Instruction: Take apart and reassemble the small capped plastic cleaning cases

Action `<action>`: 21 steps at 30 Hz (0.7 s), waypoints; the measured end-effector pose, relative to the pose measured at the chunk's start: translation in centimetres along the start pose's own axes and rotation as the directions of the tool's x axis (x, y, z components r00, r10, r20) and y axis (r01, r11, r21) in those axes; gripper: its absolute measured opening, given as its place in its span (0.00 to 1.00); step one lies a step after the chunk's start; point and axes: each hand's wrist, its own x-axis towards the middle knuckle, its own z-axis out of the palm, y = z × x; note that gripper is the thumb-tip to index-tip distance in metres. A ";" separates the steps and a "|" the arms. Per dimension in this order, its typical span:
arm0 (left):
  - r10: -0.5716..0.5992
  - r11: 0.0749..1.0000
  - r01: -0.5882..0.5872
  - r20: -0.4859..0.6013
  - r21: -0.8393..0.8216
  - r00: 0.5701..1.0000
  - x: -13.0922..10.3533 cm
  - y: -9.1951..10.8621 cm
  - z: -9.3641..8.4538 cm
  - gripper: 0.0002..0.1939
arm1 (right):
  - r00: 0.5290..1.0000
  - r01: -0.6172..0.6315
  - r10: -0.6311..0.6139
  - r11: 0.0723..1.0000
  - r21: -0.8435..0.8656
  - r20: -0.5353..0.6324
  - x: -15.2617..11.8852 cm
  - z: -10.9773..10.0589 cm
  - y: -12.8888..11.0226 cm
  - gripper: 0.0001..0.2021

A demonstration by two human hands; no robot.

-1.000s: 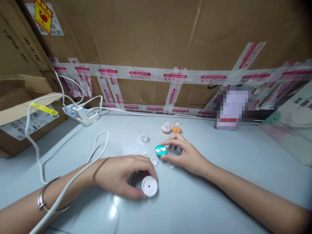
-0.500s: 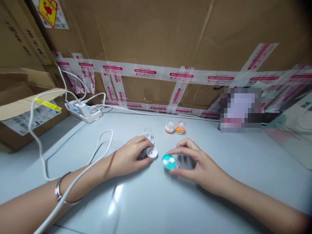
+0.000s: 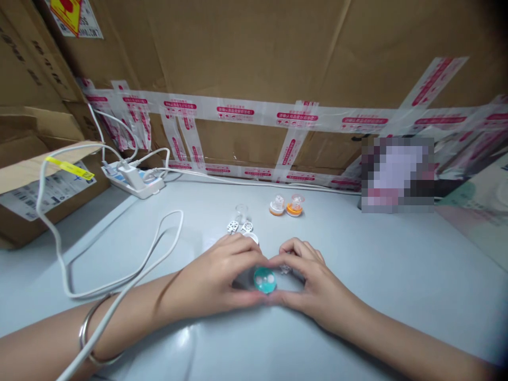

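Both of my hands meet around a round teal case (image 3: 265, 280) with two white shapes inside. My left hand (image 3: 234, 270) grips its left side between thumb and fingers, and my right hand (image 3: 305, 272) pinches its right side. Just beyond my left hand lies a white round piece (image 3: 251, 238), partly covered by the fingers. Two small white wheel-like parts (image 3: 232, 227) and a clear cup (image 3: 242, 212) are behind it. Another small white part (image 3: 284, 268) shows under my right fingers.
A white-and-orange case (image 3: 277, 205) and an orange case (image 3: 295, 206) stand farther back. A power strip (image 3: 137, 182) with white cables is at the left, beside an open cardboard box (image 3: 51, 185). A large taped carton (image 3: 246, 53) stands behind the table.
My left hand has moved from the white round piece to the teal case, uncovering a wheel-like part. My right hand has brought the teal case slightly nearer and leftward.
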 end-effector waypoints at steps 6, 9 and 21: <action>-0.098 0.994 0.098 0.010 -0.046 0.995 0.1 -0.2 1.0 0.13 | 0.999 -0.004 0.004 1.000 0.008 0.040 -0.3 0.0 0.1 0.20; -0.106 0.992 0.107 0.015 -0.060 0.994 0.0 -0.4 1.2 0.11 | 0.999 0.003 -0.005 0.999 0.053 0.051 -0.4 -0.5 0.1 0.21; -0.130 0.985 0.132 0.029 -0.108 0.991 0.1 -0.1 1.1 0.09 | 0.982 0.159 -0.128 0.956 -0.246 0.137 1.3 -2.2 -1.7 0.03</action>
